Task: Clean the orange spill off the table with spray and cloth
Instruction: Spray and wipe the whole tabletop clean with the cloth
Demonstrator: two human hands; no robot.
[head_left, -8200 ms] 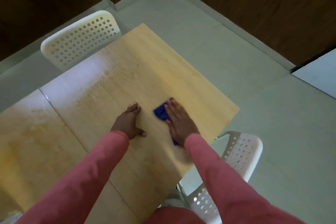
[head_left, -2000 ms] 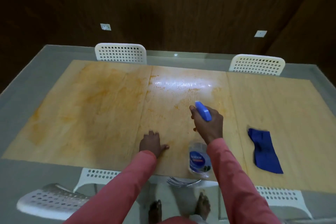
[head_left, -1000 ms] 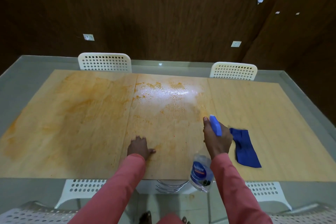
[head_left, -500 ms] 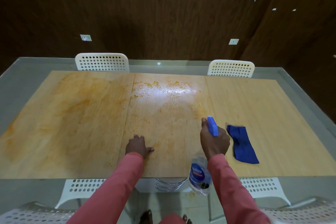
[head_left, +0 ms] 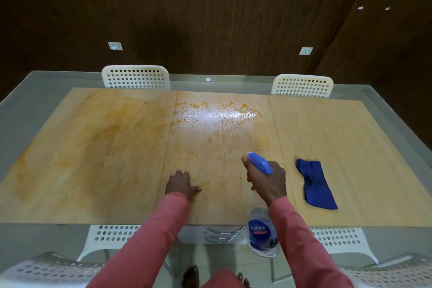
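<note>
Grip: my right hand (head_left: 267, 182) clenches the spray bottle (head_left: 263, 231); left hand (head_left: 181, 186) flat, spread.
Aim: nozzle points up-frame at the orange spill (head_left: 219, 112), centre.

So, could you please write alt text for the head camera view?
A right hand aims a spray bottle at an orange spill on a wooden table. The left hand rests flat on the table, and a blue cloth lies to the right.

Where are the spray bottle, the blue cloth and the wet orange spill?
spray bottle (head_left: 260, 163), head view, blue trigger head.
blue cloth (head_left: 316, 186), head view, middle of fabric.
wet orange spill (head_left: 198, 106), head view, far edge droplets.
</note>
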